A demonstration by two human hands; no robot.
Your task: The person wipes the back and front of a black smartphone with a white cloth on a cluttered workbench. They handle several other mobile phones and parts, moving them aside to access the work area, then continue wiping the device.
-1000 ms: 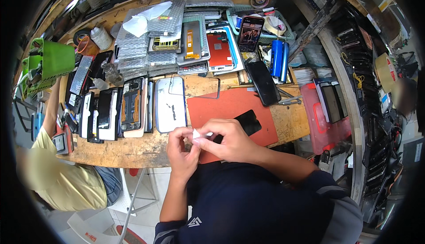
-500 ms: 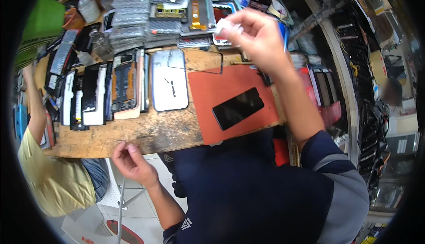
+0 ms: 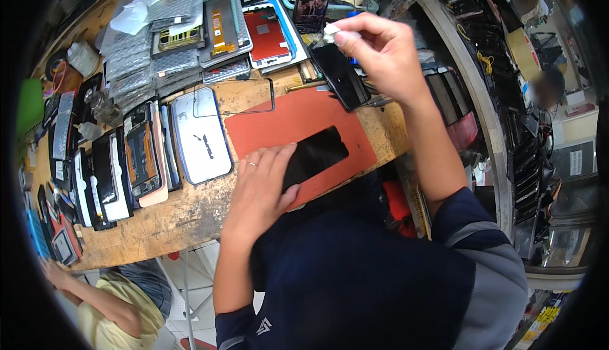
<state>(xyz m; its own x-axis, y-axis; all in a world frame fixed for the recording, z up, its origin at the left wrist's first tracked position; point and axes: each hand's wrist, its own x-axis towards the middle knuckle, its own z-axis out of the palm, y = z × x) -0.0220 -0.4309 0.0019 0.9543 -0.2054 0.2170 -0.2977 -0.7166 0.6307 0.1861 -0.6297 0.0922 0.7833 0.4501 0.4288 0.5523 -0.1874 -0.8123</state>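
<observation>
My left hand (image 3: 260, 191) grips the left end of a black phone (image 3: 317, 153), fingers over the far edge and thumb at the near side. That phone lies on an orange-red mat (image 3: 247, 131). My right hand (image 3: 380, 58) is raised over the back right of the mat, pinching a small crumpled white wad (image 3: 331, 31), perhaps tissue. Behind it lies a second black phone (image 3: 335, 76). Left of the mat is a pale rectangular panel (image 3: 196, 121) with dark bits on it, near a thin black frame (image 3: 273, 96).
A wooden bench (image 3: 146, 242) holds upright phones and panels (image 3: 136, 159), stacked bubble-wrapped parts (image 3: 127, 64) and a propped phone with a lit screen (image 3: 311, 4). Dark items fill shelving (image 3: 472, 17) on the right. A co-worker in yellow (image 3: 120, 309) is at lower left.
My hands have separated: the right rose with the white wad, while the left dropped, then moved forward onto the black phone. The co-worker's arm is lower in view, and my view has shifted.
</observation>
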